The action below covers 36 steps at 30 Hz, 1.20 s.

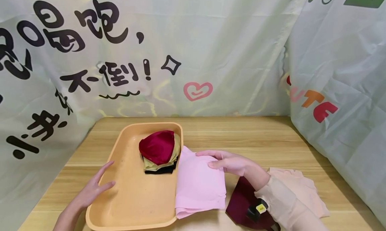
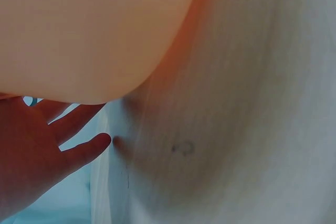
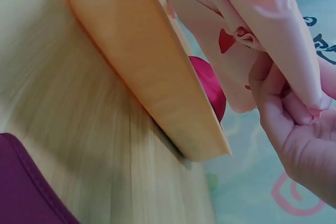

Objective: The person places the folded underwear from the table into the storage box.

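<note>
My right hand (image 1: 230,162) pinches a folded pink cloth (image 1: 200,185) by its far right corner, above the right rim of an orange tray (image 1: 132,204). In the right wrist view the pink cloth (image 3: 278,35) hangs in folds and shows small red patches; the fingers (image 3: 270,90) curl under its edge. My left hand (image 1: 90,190) is at the tray's left side, thumb and fingers spread; contact with the rim is unclear. Inside the tray, toward the back right, a folded crimson cloth (image 1: 158,147) lies on a khaki cloth (image 1: 150,165) and a black cloth (image 1: 161,170).
A dark maroon cloth (image 1: 241,201) lies on the wooden table (image 1: 235,132) beneath my right forearm. Right of it is a pale peach cloth (image 1: 301,187). Printed fabric curtains (image 1: 226,50) enclose the back and sides.
</note>
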{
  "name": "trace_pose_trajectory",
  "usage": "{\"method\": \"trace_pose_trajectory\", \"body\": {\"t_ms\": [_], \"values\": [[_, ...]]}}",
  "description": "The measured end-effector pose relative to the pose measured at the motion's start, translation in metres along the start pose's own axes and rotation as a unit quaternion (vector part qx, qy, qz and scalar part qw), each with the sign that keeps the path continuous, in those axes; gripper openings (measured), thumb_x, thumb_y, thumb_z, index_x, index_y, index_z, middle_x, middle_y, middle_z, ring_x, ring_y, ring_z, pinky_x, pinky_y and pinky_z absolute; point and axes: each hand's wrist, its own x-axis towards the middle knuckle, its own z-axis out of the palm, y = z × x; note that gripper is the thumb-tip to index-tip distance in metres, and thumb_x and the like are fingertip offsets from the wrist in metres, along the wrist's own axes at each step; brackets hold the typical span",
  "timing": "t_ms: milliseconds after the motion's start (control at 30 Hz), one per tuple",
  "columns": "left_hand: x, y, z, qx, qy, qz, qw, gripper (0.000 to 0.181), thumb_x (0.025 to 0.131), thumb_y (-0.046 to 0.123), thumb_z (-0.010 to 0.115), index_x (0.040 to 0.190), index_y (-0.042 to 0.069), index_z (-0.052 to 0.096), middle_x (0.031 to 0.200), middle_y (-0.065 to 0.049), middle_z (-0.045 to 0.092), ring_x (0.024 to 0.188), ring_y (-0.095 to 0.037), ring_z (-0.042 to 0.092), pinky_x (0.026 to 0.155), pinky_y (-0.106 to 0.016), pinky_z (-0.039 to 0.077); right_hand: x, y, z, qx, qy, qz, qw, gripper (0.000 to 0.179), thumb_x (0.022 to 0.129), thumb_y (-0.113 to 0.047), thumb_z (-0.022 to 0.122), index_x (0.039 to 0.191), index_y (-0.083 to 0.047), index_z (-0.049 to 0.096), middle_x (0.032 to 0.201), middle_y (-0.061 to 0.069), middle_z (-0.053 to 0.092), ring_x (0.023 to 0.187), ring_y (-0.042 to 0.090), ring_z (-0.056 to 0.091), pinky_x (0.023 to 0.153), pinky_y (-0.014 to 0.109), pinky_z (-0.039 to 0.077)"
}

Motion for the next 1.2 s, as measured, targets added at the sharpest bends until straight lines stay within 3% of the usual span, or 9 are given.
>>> {"method": "trace_pose_trajectory", "body": {"t_ms": [367, 1200], "values": [[0.0, -0.001, 0.001, 0.001, 0.0, -0.004, 1.0, 0.068, 0.086, 0.01, 0.056, 0.143, 0.002, 0.02, 0.142, -0.035, 0.014, 0.125, -0.059, 0.009, 0.083, -0.077, 0.014, 0.019, 0.002, 0.005, -0.007, 0.022, 0.007, 0.9997, 0.057, 0.091, -0.011, 0.052, 0.14, 0.002, 0.026, 0.115, 0.0, 0.055, 0.099, 0.011, 0.057, 0.08, 0.028, 0.051], [-0.001, 0.0, 0.001, -0.008, 0.005, 0.001, 1.0, 0.067, 0.086, 0.01, 0.056, 0.142, 0.001, 0.021, 0.142, -0.035, 0.014, 0.125, -0.058, 0.009, 0.084, -0.077, 0.012, 0.065, 0.001, 0.022, -0.031, 0.016, 0.019, 0.9992, 0.053, 0.091, -0.008, 0.052, 0.139, -0.001, 0.032, 0.116, 0.001, 0.053, 0.099, 0.012, 0.056, 0.081, 0.028, 0.05]]}}
